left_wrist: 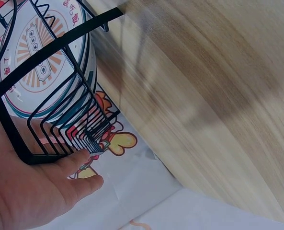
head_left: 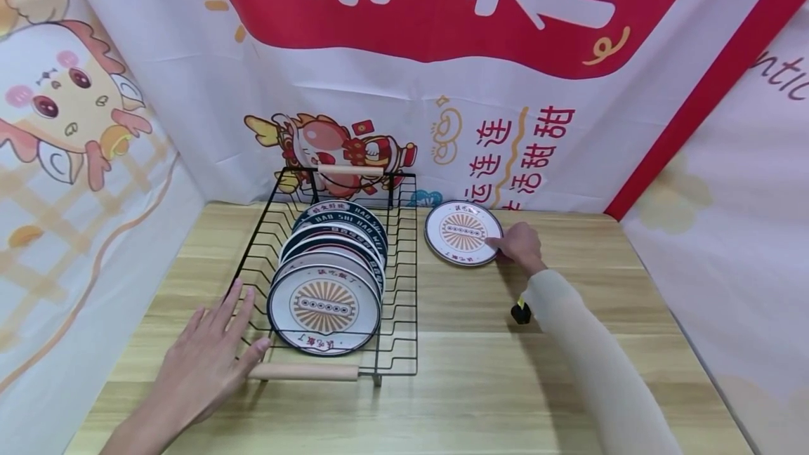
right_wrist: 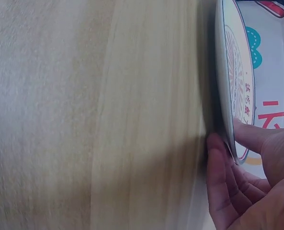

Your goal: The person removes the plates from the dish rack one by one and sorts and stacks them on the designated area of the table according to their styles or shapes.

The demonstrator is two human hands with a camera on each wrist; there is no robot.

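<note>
A white plate (head_left: 464,233) with a dark rim and an orange sunburst print is at the back of the table, right of the rack. My right hand (head_left: 520,247) pinches its right edge, thumb on the printed face and fingers beneath, as the right wrist view shows (right_wrist: 252,177). The black wire dish rack (head_left: 404,314) holds a row of several plates standing on edge, a sunburst plate (head_left: 325,309) in front. My left hand (head_left: 205,357) lies along the rack's front left corner with its fingers extended; in the left wrist view the fingers (left_wrist: 84,184) are against the wires.
Wooden handles sit at the rack's front (head_left: 306,371) and back (head_left: 350,170). A printed cloth (head_left: 436,83) hangs behind the wooden table (head_left: 480,385), with more cloth along both sides. Near the right sleeve is a small black object with a yellow part (head_left: 521,312).
</note>
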